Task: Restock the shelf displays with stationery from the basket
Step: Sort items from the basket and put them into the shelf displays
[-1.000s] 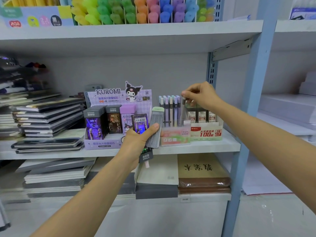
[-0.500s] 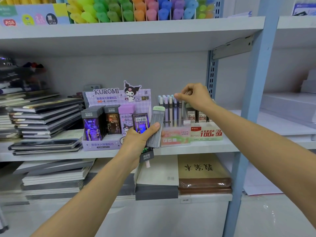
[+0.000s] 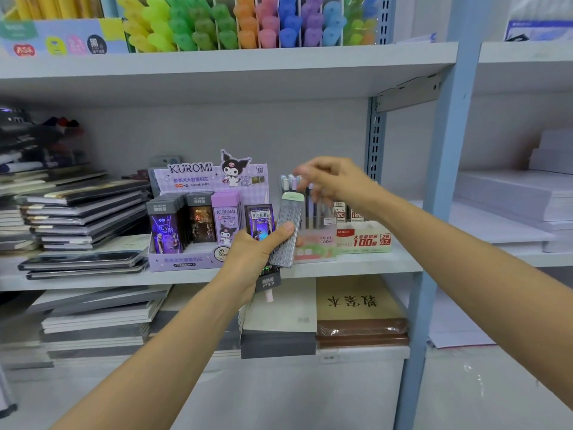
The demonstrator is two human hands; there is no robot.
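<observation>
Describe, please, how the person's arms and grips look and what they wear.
The left forearm and right forearm are bare to the frame edge: no sleeves, watch or bracelet. The left grip shows no glove or ring; the right grip is motion-blurred, so small details are unclear.

The left hand, raised from the lower left to the shelf's front edge, grips lead cases, thumb across them. The right hand, blurred, hovers higher, fingers bent downward.
</observation>
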